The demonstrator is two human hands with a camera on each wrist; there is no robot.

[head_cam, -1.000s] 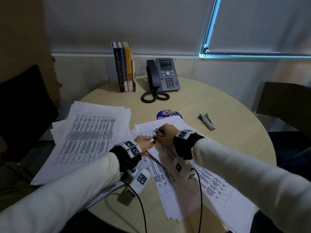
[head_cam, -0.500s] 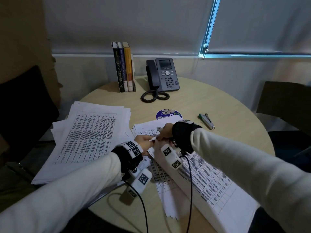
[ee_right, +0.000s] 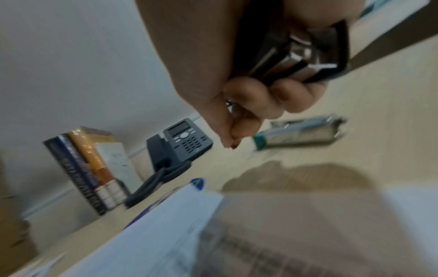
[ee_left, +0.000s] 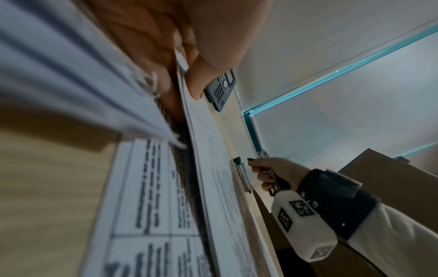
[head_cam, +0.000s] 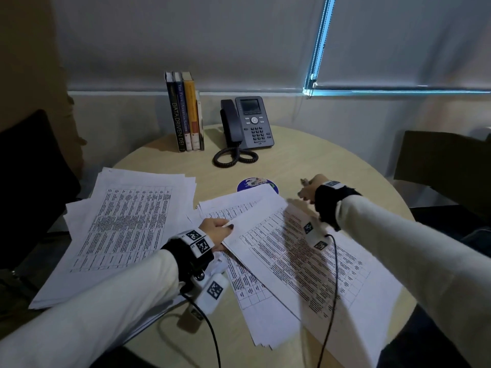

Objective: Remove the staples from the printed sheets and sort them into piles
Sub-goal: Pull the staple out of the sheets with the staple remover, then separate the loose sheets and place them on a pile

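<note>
Round table: phone, books, perhaps stapler.

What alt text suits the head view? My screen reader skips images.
A person's left hand pinches the corner of white printed sheets on a round pale wooden table, while the right hand holds a small metal tool above the table.

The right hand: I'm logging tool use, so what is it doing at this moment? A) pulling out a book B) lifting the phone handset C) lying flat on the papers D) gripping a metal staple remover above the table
D: the right hand is curled round a metal staple remover, raised off the table.
</note>
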